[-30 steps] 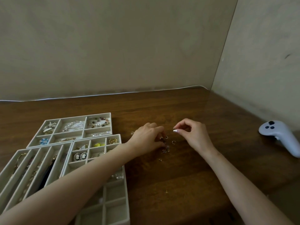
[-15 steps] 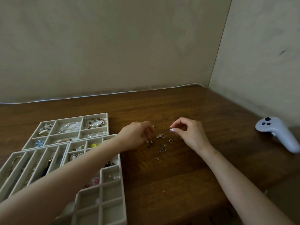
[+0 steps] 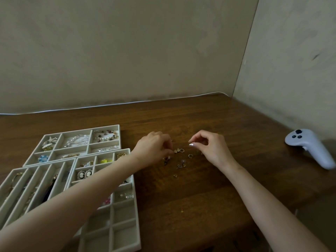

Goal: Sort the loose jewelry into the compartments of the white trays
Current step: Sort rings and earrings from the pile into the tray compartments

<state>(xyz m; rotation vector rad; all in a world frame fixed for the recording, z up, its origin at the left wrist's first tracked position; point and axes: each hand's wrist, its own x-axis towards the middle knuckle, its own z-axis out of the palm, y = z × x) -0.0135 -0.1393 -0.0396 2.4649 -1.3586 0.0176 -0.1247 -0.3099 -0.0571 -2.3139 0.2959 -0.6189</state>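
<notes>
- Three white compartmented trays (image 3: 125, 237), at the table's left edge, are part filled.
- The left hand (image 3: 152, 148) curls its fingertips onto the loose gold-and-dark jewelry (image 3: 179, 157) at mid-table, about nine pieces. Its grip is unclear. Pinch one piece only and lift it clear.
- The right hand (image 3: 209, 148) has thumb and forefinger pinched. What they hold, if anything, is unclear.
- One white plastic controller (image 3: 312, 148) lies near the right edge.

Home rm: wood desk (image 3: 200, 120), VR controller (image 3: 309, 148).

Dark wood table (image 3: 200, 197), set into wall corner. Three white trays (image 3: 136, 206) at left, touching each other. Loose jewelry (image 3: 180, 160) scattered centre, just right of trays. White controller (image 3: 312, 148) far right. White cable (image 3: 127, 102) along back edge.
</notes>
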